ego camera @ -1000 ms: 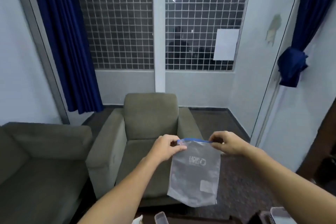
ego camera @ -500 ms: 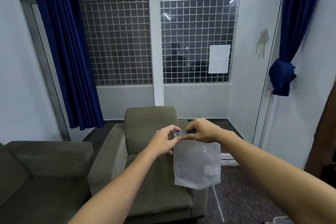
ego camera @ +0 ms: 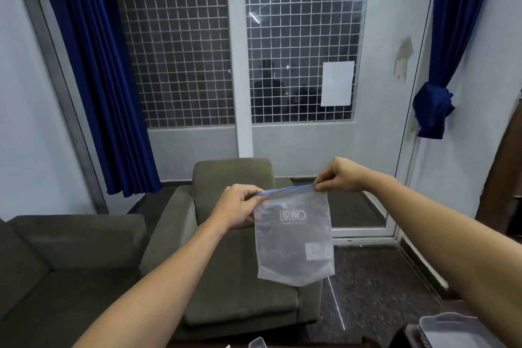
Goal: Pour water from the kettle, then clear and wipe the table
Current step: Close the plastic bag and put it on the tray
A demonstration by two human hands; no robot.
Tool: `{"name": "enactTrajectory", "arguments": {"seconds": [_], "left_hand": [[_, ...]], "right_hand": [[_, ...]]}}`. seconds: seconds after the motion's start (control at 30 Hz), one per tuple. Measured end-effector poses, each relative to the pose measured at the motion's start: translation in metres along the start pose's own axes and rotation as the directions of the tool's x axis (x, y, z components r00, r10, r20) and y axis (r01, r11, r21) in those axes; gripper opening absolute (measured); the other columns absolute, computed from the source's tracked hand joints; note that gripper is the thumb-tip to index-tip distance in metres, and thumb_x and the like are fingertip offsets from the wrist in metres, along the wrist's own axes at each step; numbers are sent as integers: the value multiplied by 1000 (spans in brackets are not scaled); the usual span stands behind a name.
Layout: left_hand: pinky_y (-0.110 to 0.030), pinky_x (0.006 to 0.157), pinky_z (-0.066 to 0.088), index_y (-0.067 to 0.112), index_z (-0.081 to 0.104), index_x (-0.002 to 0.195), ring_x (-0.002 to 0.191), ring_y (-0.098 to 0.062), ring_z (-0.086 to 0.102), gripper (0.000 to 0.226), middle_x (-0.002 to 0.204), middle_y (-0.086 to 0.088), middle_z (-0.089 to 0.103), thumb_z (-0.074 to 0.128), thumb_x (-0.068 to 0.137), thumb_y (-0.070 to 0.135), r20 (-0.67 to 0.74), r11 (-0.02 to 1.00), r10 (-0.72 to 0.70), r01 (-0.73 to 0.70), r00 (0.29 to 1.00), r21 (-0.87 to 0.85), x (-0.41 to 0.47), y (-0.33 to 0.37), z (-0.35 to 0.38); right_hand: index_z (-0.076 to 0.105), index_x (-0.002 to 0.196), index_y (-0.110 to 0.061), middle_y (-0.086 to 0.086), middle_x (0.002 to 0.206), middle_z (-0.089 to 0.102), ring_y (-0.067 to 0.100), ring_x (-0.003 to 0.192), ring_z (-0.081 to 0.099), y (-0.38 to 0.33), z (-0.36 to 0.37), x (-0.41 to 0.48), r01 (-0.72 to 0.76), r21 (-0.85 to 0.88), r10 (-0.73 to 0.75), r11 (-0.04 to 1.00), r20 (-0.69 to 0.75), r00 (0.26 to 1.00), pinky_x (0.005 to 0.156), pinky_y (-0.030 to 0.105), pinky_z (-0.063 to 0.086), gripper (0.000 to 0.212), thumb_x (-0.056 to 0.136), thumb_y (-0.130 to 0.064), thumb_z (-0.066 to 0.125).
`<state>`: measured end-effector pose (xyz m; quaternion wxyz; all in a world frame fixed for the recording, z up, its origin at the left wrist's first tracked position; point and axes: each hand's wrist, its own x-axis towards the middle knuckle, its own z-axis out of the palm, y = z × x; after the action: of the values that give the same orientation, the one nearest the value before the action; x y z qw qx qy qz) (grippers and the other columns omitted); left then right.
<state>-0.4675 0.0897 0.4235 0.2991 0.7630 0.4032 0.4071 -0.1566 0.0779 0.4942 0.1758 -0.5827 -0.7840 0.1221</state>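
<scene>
Head view: both arms reach forward at chest height, and a clear zip bag (ego camera: 293, 237) hangs between them. The left hand (ego camera: 237, 207) pinches the left end of the bag's blue seal strip (ego camera: 286, 189); the right hand (ego camera: 343, 175) pinches the right end. Both hands are closed narrow on that strip, thumb against fingers, with nothing else in them.

The bag hangs below the hands, mouth up and base down, so its long axis runs close to vertical. The strip runs from hand to hand and tilts a little, its right end higher. The printed face is turned toward the camera. The bag looks empty, though the plastic is cloudy.

As for progress, neither a kettle nor a table top can be seen, so pouring and wiping cannot be judged. Handling the bag looks like part of clearing up, likely somewhere mid-task. Below the right forearm, at the lower edge, is a grey tray (ego camera: 454, 330); below the left forearm a small clear container (ego camera: 257, 343) is barely visible.
</scene>
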Motion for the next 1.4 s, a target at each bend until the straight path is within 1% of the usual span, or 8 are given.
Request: {"name": "enactTrajectory", "arguments": {"seconds": [0.13,0.23,0.33,0.43,0.57,0.8,1.0,1.4], "left_hand": [[-28,52,61,27,81,98,56,-9,69,14,78,5,79,70,98,18,11,994,-4,5,1000,-110,-2,5,0],[-27,50,61,33,79,94,55,-6,67,18,76,9,78,70,98,18,-43,983,14,-21,999,-181,0,10,2],[-24,49,58,36,79,91,54,-6,66,19,75,8,77,71,98,21,-65,975,8,-23,998,-222,5,12,1],[-24,51,57,33,77,101,62,-8,69,11,78,9,76,71,97,24,-56,960,-34,17,998,-281,10,11,0],[-30,68,61,40,56,126,98,-8,75,48,106,12,79,83,86,33,123,943,-156,185,980,-277,1,-1,0],[-26,52,51,24,68,102,63,-18,74,5,81,0,76,65,101,20,165,947,-177,213,970,-239,-6,-13,11],[-26,50,53,22,73,103,57,-19,68,14,78,-2,76,60,102,15,77,961,-85,102,993,-257,-4,1,10],[-24,50,54,9,80,88,54,-10,60,43,88,-5,72,42,99,-7,156,918,-211,251,965,-307,9,-9,49]], "right_hand": [[81,90,-31,-6,87,79,-1,78,67,12,12,-18,-62,355,86,933,-53,995,83,25,51,12,86,-20,83],[71,124,-23,-1,118,77,14,109,72,12,38,-34,-123,720,93,683,82,992,94,34,56,42,85,-17,84],[71,125,-10,13,122,75,27,111,73,11,62,-43,-234,842,112,486,205,972,93,43,59,41,86,-2,79],[81,105,-8,20,103,77,24,84,75,9,71,-40,-211,796,162,568,143,976,83,42,63,22,86,2,77],[85,95,-17,24,96,75,23,80,67,11,72,-37,-103,766,179,635,-16,984,95,52,55,25,89,5,73],[84,101,-18,18,105,76,29,97,64,17,63,-34,-18,790,136,613,-83,987,102,60,50,27,92,3,70],[84,97,-16,5,91,79,22,81,67,21,68,-47,-3,786,220,618,-170,961,70,33,53,20,92,-2,70],[82,75,-10,8,101,80,24,86,73,59,77,-66,-106,825,374,556,-134,918,70,31,62,43,88,14,47]]}}
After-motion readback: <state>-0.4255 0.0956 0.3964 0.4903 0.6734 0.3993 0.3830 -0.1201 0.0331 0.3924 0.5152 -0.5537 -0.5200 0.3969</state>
